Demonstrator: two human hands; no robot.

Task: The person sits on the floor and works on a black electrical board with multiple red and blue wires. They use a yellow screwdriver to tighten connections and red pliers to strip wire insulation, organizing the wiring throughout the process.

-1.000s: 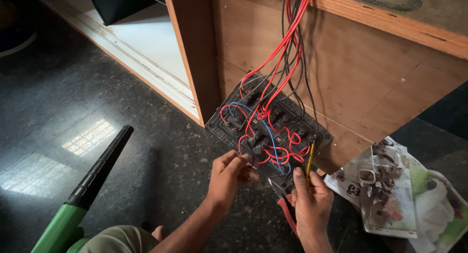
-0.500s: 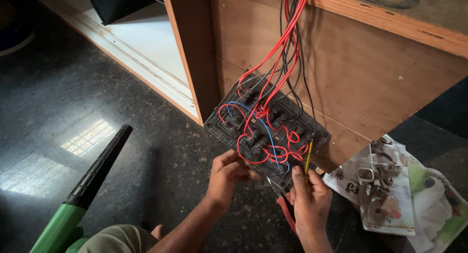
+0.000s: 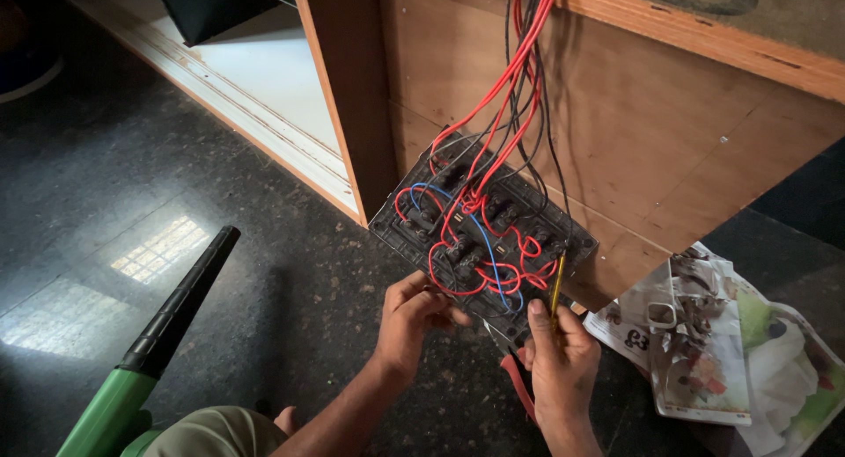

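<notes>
A black switch panel (image 3: pixel 414 224) hangs back side up in front of a plywood board, wired with red, blue and black wires (image 3: pixel 493 158) that run up over the board. My left hand (image 3: pixel 412 321) grips the panel's lower edge. My right hand (image 3: pixel 556 365) holds a screwdriver with a yellow shaft (image 3: pixel 556 285), its tip at a terminal on the panel's right end. Red-handled pliers (image 3: pixel 518 382) lie under my right hand, partly hidden.
The plywood board (image 3: pixel 669 149) leans over a dark speckled floor (image 3: pixel 132 184). A green and black blower (image 3: pixel 150 351) lies at the lower left. Crumpled newspaper with small parts (image 3: pixel 704 343) sits at the right. A wooden frame with a white surface (image 3: pixel 264 79) stands behind.
My hands and the panel stay in nearly the same place; the screwdriver stays at the panel's right end.
</notes>
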